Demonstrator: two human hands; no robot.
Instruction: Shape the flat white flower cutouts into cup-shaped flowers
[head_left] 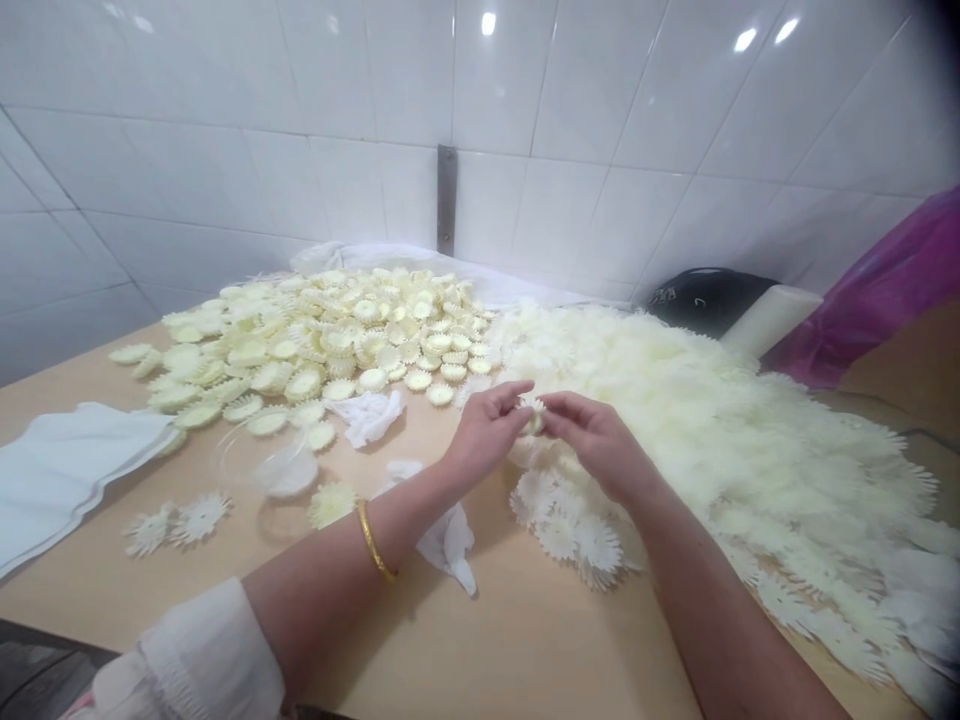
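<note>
Over the middle of the table, my left hand (487, 425) and my right hand (589, 430) meet at a small pale flower-shaped piece (534, 415) with a notched edge. Fingers of both hands pinch it from either side. Just below them lie flat white petal cut-outs (562, 520). Behind and to the right spreads a large heap of flat, pale yellow-white petal cut-outs (660, 400). Cup-shaped cream flower pieces (360, 330) form another pile at the back left.
On the left are a folded white cloth (75, 465), a clear shallow dish (286, 470) and loose petal cut-outs (180, 522). Crumpled white tissues (448, 545) lie near my left forearm. A black object (705, 295), a white roll (772, 318) and a purple bag (877, 285) stand at the back right.
</note>
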